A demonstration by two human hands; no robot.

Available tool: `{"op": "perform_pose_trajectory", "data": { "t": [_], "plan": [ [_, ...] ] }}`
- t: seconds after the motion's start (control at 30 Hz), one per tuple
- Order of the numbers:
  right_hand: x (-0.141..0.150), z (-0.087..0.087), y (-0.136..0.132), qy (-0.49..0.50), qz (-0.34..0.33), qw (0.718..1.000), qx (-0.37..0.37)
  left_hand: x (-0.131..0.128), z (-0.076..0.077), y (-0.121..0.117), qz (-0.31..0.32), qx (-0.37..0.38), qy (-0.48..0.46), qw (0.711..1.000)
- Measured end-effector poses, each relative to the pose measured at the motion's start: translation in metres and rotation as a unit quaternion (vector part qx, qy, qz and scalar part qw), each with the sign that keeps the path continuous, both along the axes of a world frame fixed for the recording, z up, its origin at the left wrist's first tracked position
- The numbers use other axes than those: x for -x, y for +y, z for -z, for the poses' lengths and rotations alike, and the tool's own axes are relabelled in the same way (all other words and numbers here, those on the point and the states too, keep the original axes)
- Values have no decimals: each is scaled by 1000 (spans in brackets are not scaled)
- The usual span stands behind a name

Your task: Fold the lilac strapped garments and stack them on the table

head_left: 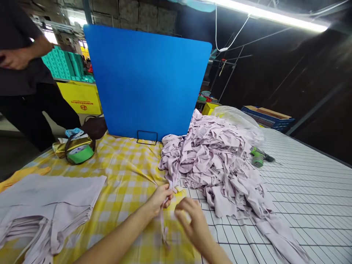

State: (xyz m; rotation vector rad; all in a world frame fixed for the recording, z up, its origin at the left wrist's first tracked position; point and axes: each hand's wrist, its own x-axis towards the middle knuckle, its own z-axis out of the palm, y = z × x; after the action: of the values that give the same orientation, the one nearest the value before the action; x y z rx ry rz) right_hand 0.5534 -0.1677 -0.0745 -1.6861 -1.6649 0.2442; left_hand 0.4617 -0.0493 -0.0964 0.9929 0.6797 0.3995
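Nearest the camera, toward the near left corner of the tabletop, lies a stack of light purple garments [68, 192], their straps and layered edges facing the near edge. Both forearms reach in over the near edge. Around the middle of the tabletop, the left hand [160, 198] pinches a narrow light purple strip [162, 220] between thumb and fingers; its loose end dangles below the hand, over the yellow checked cloth [118, 190]. Just beside it, closer to the right edge, the right hand [194, 222] is slightly blurred, its fingers curved and its thumb apart, with nothing visible in its grasp.

Beyond the hands, a large heap of light purple fabric [209, 157] spreads from the far edge toward the near right corner, mostly over the white cloth with black grid lines [302, 183]. A green and black drill [257, 157] lies just to its right, and a clear plastic bag [239, 117] is behind it. A blue board [148, 80] stands upright at the far edge, behind a small black wire frame [147, 138].

Toward the far left corner, a green roll [80, 154] sits against a gold packet [62, 146]; an orange cloth [24, 176] lies by the left edge. Past that corner stands a person in dark clothes [16, 69], near a yellow bag [79, 98].
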Motion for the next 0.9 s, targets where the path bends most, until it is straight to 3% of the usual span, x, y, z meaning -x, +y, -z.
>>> {"op": "perform_pose_trajectory", "data": {
  "t": [0.1, 0.13, 0.23, 0.33, 0.43, 0.6, 0.67, 0.73, 0.8, 0.9],
  "plan": [
    [-36, 2, 39, 178, 163, 968, 74, 7, -1, -16, 72, -86, 45, 993],
    [-44, 4, 54, 203, 182, 958, 90, 8, -2, -22, 91, -111, 58, 988],
    [-50, 11, 92, 241, 177, 945, 132, 10, -6, -34, 137, -162, 72, 975],
    [-49, 7, 109, 277, 149, 936, 157, 13, -5, -31, 152, -172, 57, 971],
    [-70, -26, 109, 305, 150, 932, 126, 16, 1, -19, 133, -169, 71, 974],
    [-146, -125, 102, 292, 214, 932, 5, 5, 7, -11, 145, -160, 108, 970],
    [-172, -157, 98, 260, 245, 934, -26, -1, 7, -15, 171, -174, 103, 964],
    [-192, -176, 90, 221, 278, 935, -24, -5, 7, -20, 208, -216, 79, 951],
    [-205, -184, 79, 178, 321, 930, -5, -7, 8, -22, 232, -272, 54, 932],
    [-222, -187, 62, 125, 382, 916, -9, -13, 12, -19, 203, -339, 84, 915]
  ]
}}
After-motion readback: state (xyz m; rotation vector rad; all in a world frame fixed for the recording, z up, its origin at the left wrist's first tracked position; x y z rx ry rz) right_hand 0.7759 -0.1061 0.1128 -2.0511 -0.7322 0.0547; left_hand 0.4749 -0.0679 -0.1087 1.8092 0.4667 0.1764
